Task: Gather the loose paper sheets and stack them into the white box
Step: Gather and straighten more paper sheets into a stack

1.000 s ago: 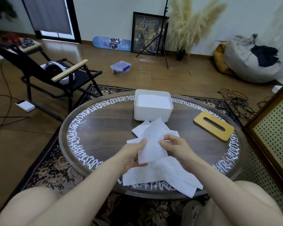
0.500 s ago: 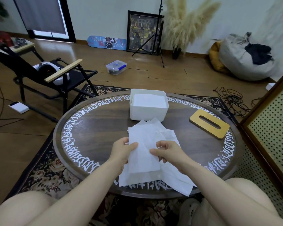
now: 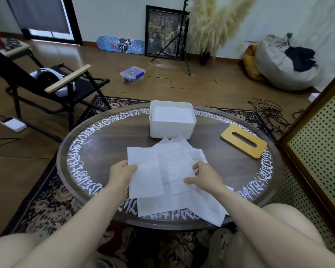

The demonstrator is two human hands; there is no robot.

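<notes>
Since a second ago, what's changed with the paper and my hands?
The left hand has drawn a sheet out to the left; the hands, close together before, are now apart. The right hand now holds the other sheets of the pile. The white box and the wooden lid stayed put.

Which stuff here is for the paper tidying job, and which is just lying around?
For the job:
- loose paper sheets
- white box, sheets already inside
- left hand and right hand, each holding a sheet

Just lying around:
- wooden slotted lid
- plastic tub
- folding chair
- tangled cables
</notes>
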